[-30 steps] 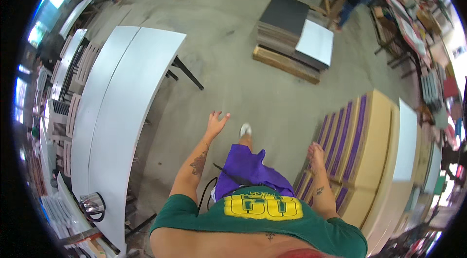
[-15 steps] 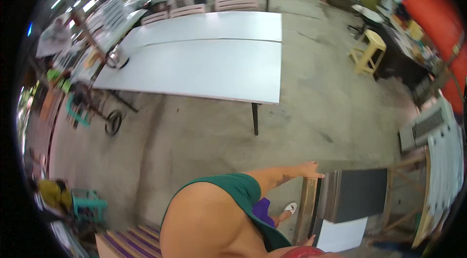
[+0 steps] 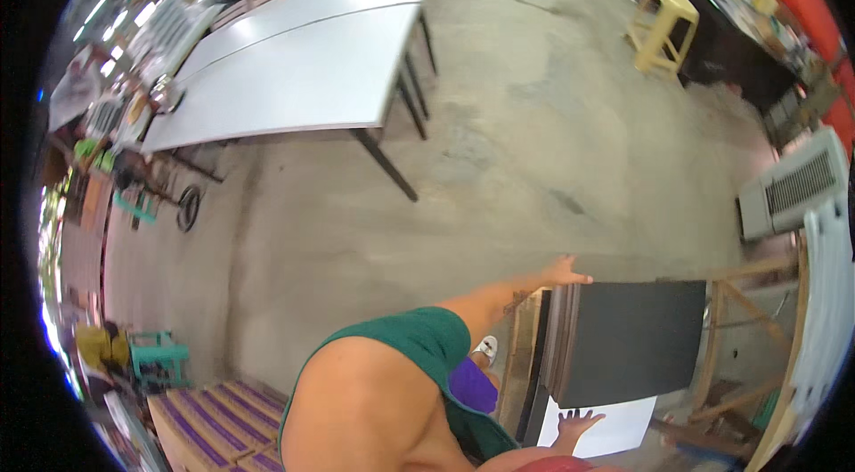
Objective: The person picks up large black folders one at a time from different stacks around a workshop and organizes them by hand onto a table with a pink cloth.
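A stack of dark grey flat boards (image 3: 637,338) sits at the lower right, its layered edges facing left. My left hand (image 3: 564,272) reaches out at the far left corner of the stack, fingers stretched and thumb apart, close to or touching the top edge. On the near side, a white flat panel (image 3: 628,427) shows beside the grey boards. Over that panel my right hand (image 3: 577,424) is open with fingers spread; whether it presses on the surface I cannot tell. Neither hand is wrapped around anything.
A wooden frame (image 3: 757,329) stands just right of the stack, with white panels (image 3: 824,294) and an air cooler (image 3: 793,187) beyond. Ahead left is a long white table (image 3: 294,71). A yellow stool (image 3: 661,31) stands far right; brown cartons (image 3: 205,423) lie lower left.
My view has turned and come nearer the stack. My right hand has moved from the stack's left edge onto or over the white panel, fingers spreading. My left hand stays at the far corner.
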Action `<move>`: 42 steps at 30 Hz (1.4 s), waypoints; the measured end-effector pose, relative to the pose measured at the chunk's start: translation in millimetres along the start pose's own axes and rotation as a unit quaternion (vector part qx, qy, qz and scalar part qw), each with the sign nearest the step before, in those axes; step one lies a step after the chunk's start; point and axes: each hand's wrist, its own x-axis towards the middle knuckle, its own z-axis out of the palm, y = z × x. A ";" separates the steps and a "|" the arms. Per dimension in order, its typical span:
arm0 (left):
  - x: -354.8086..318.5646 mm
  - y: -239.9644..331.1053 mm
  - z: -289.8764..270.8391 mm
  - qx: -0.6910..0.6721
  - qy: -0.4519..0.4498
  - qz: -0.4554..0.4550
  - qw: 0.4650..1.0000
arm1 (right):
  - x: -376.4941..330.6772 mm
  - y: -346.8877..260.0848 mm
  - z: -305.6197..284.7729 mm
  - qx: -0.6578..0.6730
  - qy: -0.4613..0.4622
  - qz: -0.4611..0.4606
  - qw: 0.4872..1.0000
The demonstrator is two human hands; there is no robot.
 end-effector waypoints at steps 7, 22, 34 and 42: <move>97.2 -41.0 72.9 -0.059 -0.170 -0.010 0.984 | 19.5 9.6 36.8 0.175 -0.139 -0.053 0.973; -68.1 -98.8 110.6 -0.206 -0.007 -0.104 0.973 | -8.8 24.2 -29.8 0.071 -0.032 -0.017 0.997; -110.5 -129.5 58.4 -0.411 -0.026 -0.212 0.886 | -19.3 58.1 -40.9 0.115 -0.003 -0.140 0.983; -84.7 -123.6 16.9 -0.424 -0.080 -0.270 0.861 | 88.0 -119.4 -29.1 -0.226 -0.170 0.090 0.955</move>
